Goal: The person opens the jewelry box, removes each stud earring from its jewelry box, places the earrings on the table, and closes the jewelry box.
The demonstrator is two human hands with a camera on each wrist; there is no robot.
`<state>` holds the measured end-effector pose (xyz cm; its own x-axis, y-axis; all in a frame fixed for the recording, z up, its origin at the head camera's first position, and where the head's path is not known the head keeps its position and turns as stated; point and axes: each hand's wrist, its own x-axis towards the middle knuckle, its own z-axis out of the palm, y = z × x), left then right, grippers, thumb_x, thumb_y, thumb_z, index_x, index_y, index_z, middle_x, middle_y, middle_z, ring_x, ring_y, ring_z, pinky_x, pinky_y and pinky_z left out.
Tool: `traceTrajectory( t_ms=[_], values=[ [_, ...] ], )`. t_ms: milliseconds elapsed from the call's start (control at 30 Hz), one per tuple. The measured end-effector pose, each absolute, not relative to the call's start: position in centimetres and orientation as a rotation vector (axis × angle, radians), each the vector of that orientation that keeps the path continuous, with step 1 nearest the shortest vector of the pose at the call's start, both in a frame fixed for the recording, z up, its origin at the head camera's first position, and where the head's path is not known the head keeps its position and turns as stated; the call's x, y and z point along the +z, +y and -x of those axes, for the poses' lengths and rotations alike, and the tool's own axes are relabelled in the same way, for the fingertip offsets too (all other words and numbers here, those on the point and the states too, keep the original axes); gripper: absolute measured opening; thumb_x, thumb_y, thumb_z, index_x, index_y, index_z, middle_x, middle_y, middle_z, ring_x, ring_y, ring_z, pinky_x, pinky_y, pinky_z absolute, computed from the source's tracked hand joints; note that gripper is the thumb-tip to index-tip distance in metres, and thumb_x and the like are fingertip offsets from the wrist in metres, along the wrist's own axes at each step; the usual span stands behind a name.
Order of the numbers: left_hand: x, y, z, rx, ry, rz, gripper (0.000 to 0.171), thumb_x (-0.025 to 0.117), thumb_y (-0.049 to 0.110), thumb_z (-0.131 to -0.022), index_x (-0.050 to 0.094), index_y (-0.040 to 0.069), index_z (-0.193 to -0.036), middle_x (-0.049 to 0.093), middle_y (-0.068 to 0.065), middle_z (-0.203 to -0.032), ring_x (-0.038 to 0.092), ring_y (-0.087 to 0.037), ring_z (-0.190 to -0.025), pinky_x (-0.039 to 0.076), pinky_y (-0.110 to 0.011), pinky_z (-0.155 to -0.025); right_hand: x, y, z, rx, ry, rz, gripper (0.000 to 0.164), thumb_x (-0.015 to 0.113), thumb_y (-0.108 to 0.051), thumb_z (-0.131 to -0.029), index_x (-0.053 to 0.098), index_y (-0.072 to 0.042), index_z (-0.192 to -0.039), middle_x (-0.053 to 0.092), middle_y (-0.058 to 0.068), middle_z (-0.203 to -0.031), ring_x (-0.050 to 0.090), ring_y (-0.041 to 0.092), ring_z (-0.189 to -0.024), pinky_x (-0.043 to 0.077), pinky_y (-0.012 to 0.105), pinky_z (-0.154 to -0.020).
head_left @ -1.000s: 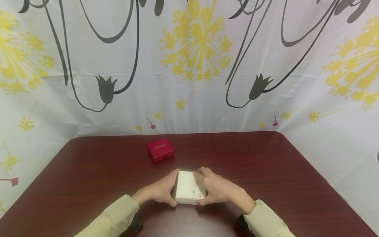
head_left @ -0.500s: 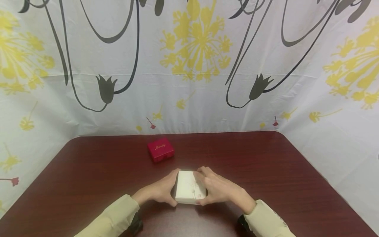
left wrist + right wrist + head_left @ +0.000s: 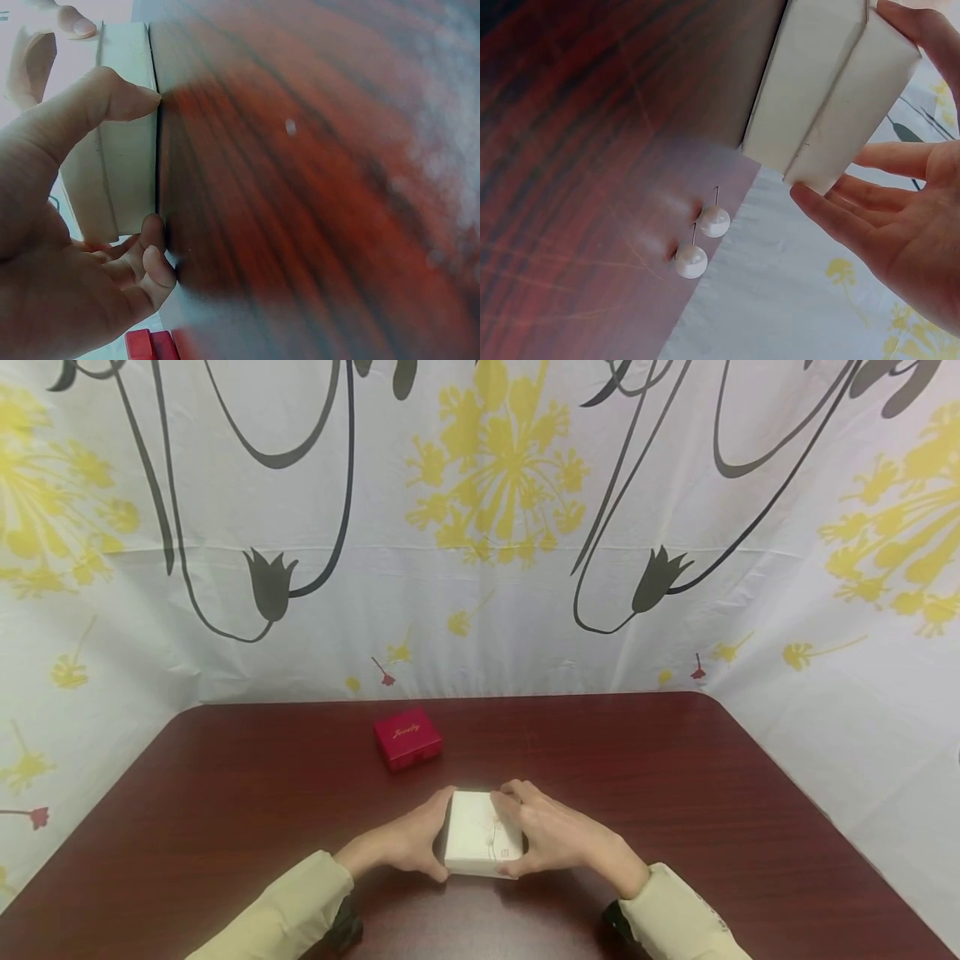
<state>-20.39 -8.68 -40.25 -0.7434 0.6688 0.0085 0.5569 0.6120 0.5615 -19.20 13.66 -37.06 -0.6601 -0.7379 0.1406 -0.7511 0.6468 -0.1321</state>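
White box point(image 3: 476, 837) stands on dark red table point(image 3: 247, 810). Head view: left hand point(image 3: 408, 839) and right hand point(image 3: 558, 837) grip its two sides, almost unchanged since second ago; red box point(image 3: 408, 739) behind, also unmoved. Left wrist view: left thumb point(image 3: 127, 103) touches side. Right wrist view: right hand holds part above seam point(image 3: 831, 86); two pearl-like beads point(image 3: 691, 262) with pins lie near.

Pale glare hazes the left wrist view's tabletop point(image 3: 315, 180).
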Motion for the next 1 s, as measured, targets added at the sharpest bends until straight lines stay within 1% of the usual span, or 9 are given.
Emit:
traceTrajectory(
  t_ms=[267, 500, 733, 1000],
  values=[
    [-40.23, -8.7, 20.41, 0.823, 2.637, -1.017, 0.094, 0.079, 0.008, -0.052, 0.024, -0.005, -0.126, 0.037, -0.011, -0.115, 0.039, -0.021, -0.11, 0.033, -0.038, -0.098, -36.93, 13.73, 19.15, 0.275, -2.777, -1.259, 0.082, 0.072, -0.044, -0.063, 0.043, 0.002, -0.125, 0.045, 0.013, -0.114, 0.048, 0.017, -0.096, 0.046, 0.026, -0.077],
    [-40.25, -8.72, 20.33, 0.85, 2.646, -1.012, 0.103, 0.079, 0.008, -0.05, 0.018, -0.008, -0.131, 0.035, -0.016, -0.123, 0.036, -0.023, -0.117, 0.03, -0.039, -0.1, -36.89, 13.77, 19.17, 0.29, -2.762, -1.254, 0.082, 0.072, -0.044, -0.062, 0.044, 0.002, -0.124, 0.045, 0.013, -0.115, 0.049, 0.017, -0.095, 0.046, 0.027, -0.076],
    [-40.31, -8.72, 20.37, 0.869, 2.643, -1.029, 0.104, 0.079, 0.007, -0.05, 0.017, -0.008, -0.132, 0.034, -0.016, -0.125, 0.036, -0.023, -0.117, 0.029, -0.039, -0.1, -36.84, 13.93, 19.18, 0.335, -2.791, -1.237, 0.082, 0.072, -0.043, -0.063, 0.043, 0.002, -0.126, 0.043, 0.013, -0.117, 0.049, 0.017, -0.096, 0.046, 0.026, -0.076],
    [-40.36, -8.8, 20.43, 0.843, 2.646, -0.992, 0.096, 0.079, 0.01, -0.053, 0.023, -0.009, -0.129, 0.037, -0.017, -0.122, 0.038, -0.024, -0.114, 0.032, -0.04, -0.099, -36.53, 14.43, 19.47, 0.37, -2.776, -1.219, 0.082, 0.072, -0.042, -0.063, 0.043, 0.002, -0.126, 0.042, 0.013, -0.118, 0.047, 0.016, -0.098, 0.046, 0.026, -0.076]
  ],
)
